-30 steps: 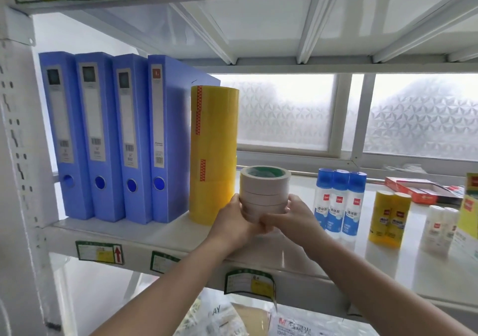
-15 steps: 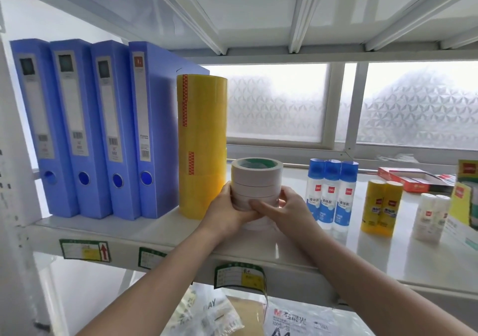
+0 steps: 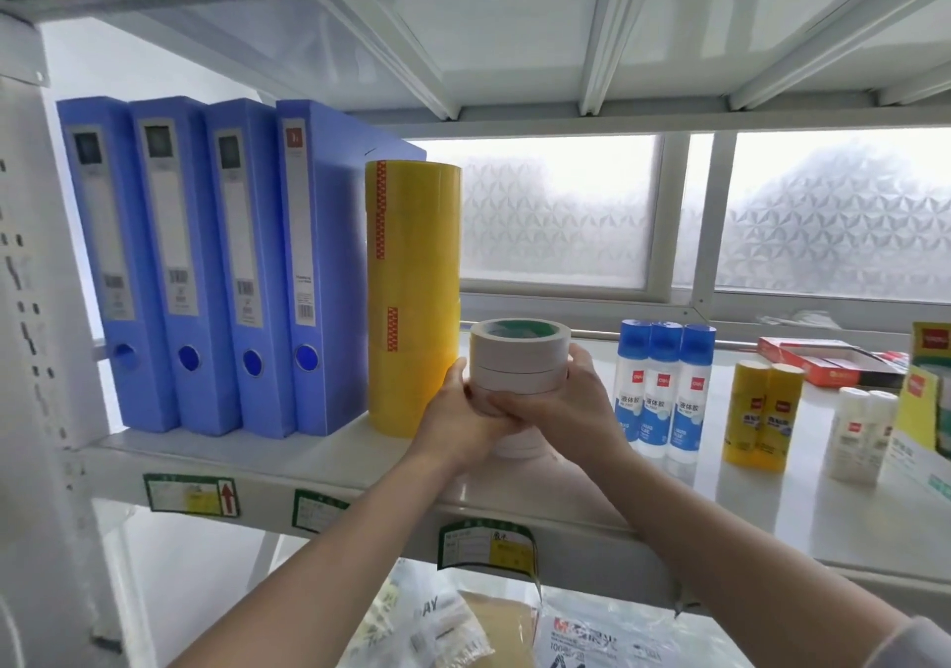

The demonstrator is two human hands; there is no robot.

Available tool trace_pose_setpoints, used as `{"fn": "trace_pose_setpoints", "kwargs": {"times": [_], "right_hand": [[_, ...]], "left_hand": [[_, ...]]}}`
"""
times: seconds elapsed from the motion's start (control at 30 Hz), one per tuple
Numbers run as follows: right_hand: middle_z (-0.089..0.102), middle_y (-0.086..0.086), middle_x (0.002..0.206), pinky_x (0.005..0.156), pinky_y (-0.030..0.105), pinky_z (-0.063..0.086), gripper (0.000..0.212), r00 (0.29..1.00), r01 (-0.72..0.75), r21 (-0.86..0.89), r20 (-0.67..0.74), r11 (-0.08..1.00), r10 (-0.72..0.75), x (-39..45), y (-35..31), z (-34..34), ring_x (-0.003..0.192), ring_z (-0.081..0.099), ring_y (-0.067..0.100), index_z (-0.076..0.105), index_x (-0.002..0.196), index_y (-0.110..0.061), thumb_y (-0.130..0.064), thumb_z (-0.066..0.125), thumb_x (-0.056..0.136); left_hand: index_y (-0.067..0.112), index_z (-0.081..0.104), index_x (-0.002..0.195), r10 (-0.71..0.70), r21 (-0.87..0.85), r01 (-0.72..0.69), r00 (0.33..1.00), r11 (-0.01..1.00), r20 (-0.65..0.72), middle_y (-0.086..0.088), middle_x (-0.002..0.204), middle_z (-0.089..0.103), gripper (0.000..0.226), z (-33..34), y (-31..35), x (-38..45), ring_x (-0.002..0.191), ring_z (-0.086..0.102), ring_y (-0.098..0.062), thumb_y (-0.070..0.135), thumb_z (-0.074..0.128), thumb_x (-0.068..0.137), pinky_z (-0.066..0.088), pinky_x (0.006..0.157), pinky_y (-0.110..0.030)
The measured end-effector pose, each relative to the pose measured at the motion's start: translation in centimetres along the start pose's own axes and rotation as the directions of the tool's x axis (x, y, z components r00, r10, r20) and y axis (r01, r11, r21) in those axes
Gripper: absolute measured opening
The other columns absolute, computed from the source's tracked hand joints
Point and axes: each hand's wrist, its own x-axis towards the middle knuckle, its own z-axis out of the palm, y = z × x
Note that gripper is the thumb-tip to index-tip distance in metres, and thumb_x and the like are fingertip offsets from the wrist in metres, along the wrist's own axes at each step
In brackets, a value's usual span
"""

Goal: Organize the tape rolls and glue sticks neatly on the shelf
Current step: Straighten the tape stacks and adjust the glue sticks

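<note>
White paper-faced tape rolls stand as a short stack on the shelf, just right of a tall column of yellow tape rolls and left of three blue-capped glue bottles. Both hands cup the stack low down: the left hand wraps its left side and the right hand its right, fingers curled round the wall and meeting at the front, so each hand has hold of the stack. A green core shows inside the top roll, and thin seams mark where one roll sits on the next; how many lie under the hands I cannot tell. Such rolls are probably light and stiff, but loose on one another, so a squeeze from both sides near the bottom, keeping them level, should stop them sliding apart. Further right stand two yellow glue sticks and a pair of white glue sticks, well apart from the stack.
</note>
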Motion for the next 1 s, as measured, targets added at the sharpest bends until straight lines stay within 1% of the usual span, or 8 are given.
{"fn": "trace_pose_setpoints", "kwargs": {"times": [0.1,0.23,0.33,0.53,0.6,0.73,0.83,1.0], "right_hand": [[0.064,-0.003,0.095,0.073,0.026,0.056,0.073,0.999,-0.037,0.046,0.001,0.998,0.037,0.6,-0.1,-0.3,0.087,0.063,0.007,0.049,0.115,-0.017,-0.019,0.09,0.056],[0.065,-0.006,0.095,0.079,0.027,0.054,0.092,0.999,-0.037,0.017,0.041,0.999,0.036,1.6,-0.3,-0.8,0.087,0.062,0.003,0.04,0.133,-0.009,-0.019,0.09,0.056],[0.067,-0.001,0.102,0.073,0.021,0.052,0.099,0.993,-0.08,0.035,0.094,0.996,0.076,1.4,0.1,-0.9,0.09,0.063,0.006,0.036,0.138,-0.014,-0.019,0.091,0.055],[0.06,-0.012,0.095,0.054,0.006,0.047,0.077,0.984,-0.098,0.02,0.155,0.995,0.093,0.7,-0.2,-0.9,0.083,0.057,-0.001,0.045,0.121,-0.022,-0.019,0.089,0.058],[0.061,-0.01,0.097,0.057,0.009,0.048,0.077,0.989,-0.087,-0.007,0.121,0.996,0.087,0.9,-0.1,-0.4,0.086,0.058,0.0,0.047,0.118,-0.022,-0.022,0.091,0.055],[0.064,-0.005,0.1,0.067,0.019,0.051,0.072,0.996,-0.077,-0.043,0.042,0.996,0.078,1.1,0.3,-0.1,0.092,0.061,0.007,0.051,0.115,-0.021,-0.027,0.09,0.055],[0.064,0.0,0.101,0.072,0.026,0.052,0.069,0.996,-0.082,-0.067,0.03,0.994,0.085,1.2,0.3,-0.3,0.095,0.061,0.015,0.052,0.116,-0.016,-0.027,0.088,0.058],[0.061,-0.007,0.098,0.069,0.021,0.05,0.075,0.995,-0.086,-0.106,0.043,0.991,0.091,1.1,0.3,0.0,0.091,0.059,0.008,0.049,0.112,-0.02,-0.037,0.09,0.052]], "left_hand": [[0.038,0.044,0.11,0.015,-0.045,-0.015,1.0,0.999,0.008,0.017,0.098,0.062,0.067,-0.2,-0.2,-0.1,0.094,0.061,-0.002,0.017,0.087,0.063,0.05,0.078,-0.019],[0.028,0.045,0.12,0.053,-0.024,-0.053,0.999,0.998,-0.012,0.023,0.096,0.056,0.066,-0.4,0.5,-0.7,0.085,0.053,0.011,0.017,0.084,0.067,0.044,0.061,-0.002],[0.03,0.045,0.123,0.052,-0.004,-0.052,0.998,0.999,-0.02,0.027,0.098,0.054,0.07,-0.5,0.4,-0.7,0.086,0.051,0.013,0.02,0.084,0.066,0.045,0.062,-0.005],[0.026,0.048,0.124,0.063,0.065,-0.06,0.997,0.996,-0.045,0.017,0.106,0.06,0.071,-0.4,0.2,-0.8,0.093,0.056,0.003,0.025,0.085,0.063,0.044,0.071,-0.012],[0.026,0.048,0.125,0.069,0.077,-0.064,0.996,0.995,-0.054,0.018,0.105,0.059,0.072,-0.3,0.3,-0.8,0.093,0.056,0.0,0.027,0.085,0.063,0.044,0.071,-0.012],[0.034,0.046,0.115,0.072,0.097,-0.067,0.996,0.993,-0.046,0.025,0.097,0.056,0.064,-0.4,0.4,-0.9,0.088,0.053,0.009,0.029,0.084,0.065,0.044,0.071,-0.01],[0.035,0.049,0.114,0.066,0.116,-0.059,0.996,0.992,-0.055,0.018,0.104,0.062,0.065,-0.3,0.1,-0.7,0.096,0.059,0.0,0.034,0.086,0.061,0.052,0.08,-0.022],[0.03,0.052,0.116,0.069,0.139,-0.058,0.995,0.989,-0.077,0.015,0.105,0.064,0.067,-0.4,-0.1,-0.6,0.098,0.061,-0.005,0.035,0.086,0.058,0.052,0.084,-0.027]]}}
